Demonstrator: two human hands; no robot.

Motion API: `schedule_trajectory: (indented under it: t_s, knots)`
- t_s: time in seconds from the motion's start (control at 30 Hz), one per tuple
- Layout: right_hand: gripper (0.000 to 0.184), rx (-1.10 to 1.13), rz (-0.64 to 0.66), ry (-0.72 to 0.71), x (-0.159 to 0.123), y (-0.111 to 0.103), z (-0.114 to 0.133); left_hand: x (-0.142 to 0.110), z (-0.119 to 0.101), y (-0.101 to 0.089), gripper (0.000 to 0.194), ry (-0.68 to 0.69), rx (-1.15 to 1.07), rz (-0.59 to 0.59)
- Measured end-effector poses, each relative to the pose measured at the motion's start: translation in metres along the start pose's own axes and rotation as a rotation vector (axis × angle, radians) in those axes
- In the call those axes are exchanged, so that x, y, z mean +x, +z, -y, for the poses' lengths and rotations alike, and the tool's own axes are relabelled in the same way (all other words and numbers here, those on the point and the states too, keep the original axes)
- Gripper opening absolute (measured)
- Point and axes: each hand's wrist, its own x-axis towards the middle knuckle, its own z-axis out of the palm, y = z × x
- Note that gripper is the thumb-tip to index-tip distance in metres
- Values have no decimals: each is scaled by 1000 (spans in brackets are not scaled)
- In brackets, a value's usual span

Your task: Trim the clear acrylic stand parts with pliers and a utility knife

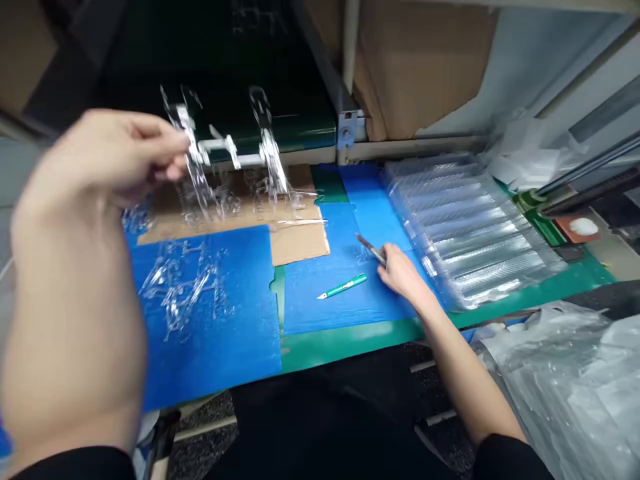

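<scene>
We pinch the clear plastic molding at its left end in our left hand; our right hand, well apart, grips a craft knife over the blue corrugated sheet.

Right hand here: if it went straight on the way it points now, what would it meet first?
Probably the edge of the cardboard, after the right hand passes over the blue sheet. Depth is hard to judge from this view.

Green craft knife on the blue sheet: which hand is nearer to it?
Right. The right hand is just beside the green craft knife, to its right, not touching it. The left hand is far off to the left, raised and holding a clear plastic piece.
</scene>
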Motion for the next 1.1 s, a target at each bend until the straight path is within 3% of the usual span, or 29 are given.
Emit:
schedule_trajectory:
  t_s: [0.1,0.17,0.27,0.37,0.5,0.57,0.63,0.7,0.73,0.8,0.87,0.93,1.1]
  knots:
    - [54,38,91,-247,-30,14,22,-112,48,20,42,-106,-317,64]
    - [42,34,113,-301,-42,23,35,-172,67,41,46,-180,-509,120]
    - [22,30,60,-234,-42,31,42,-235,80,71,43,-255,-703,112]
    - [23,54,-74,-40,-27,29,32,-272,81,90,40,-278,-790,85]
    - [36,170,-235,137,-27,19,23,-294,75,105,40,-277,-873,61]
    - [39,265,-279,125,-53,16,31,-296,75,110,41,-257,-884,23]
    - [39,396,-275,64,-99,15,47,-295,77,114,41,-239,-873,-16]
    - [34,720,-145,-77,-153,15,70,-294,78,117,41,-229,-867,-35]
    - [32,851,57,-142,-178,16,83,-294,78,119,40,-224,-873,-33]
    - [31,879,376,-208,-212,21,109,-294,77,122,39,-219,-896,-8]
    - [26,809,592,-215,-223,27,129,-296,74,124,39,-213,-910,28]
    - [23,778,685,-210,-216,32,139,-298,72,124,39,-210,-906,54]
    - [24,812,682,-200,-194,32,135,-299,71,124,39,-238,-911,103]
